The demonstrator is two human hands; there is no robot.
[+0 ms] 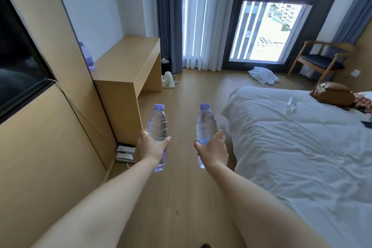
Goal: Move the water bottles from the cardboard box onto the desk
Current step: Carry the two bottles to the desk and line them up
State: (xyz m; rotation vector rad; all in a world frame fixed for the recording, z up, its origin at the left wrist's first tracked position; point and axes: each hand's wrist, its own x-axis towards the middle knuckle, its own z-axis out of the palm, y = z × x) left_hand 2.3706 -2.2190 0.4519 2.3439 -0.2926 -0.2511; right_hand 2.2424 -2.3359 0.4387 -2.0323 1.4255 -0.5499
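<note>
Two upright bottles, caps upward.

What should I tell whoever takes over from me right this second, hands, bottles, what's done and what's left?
Left hand: grips the left bottle around its middle, cap up.
Right hand: grips the right bottle the same way.
Both are held above the floor, between the desk and the bed.
Done: one bottle on the desk, at its far left against the wall panel.
Left: set these two on the desk. The cardboard box is out of view, so I cannot tell how many remain. A bottle-like thing lies on the bed.
</note>
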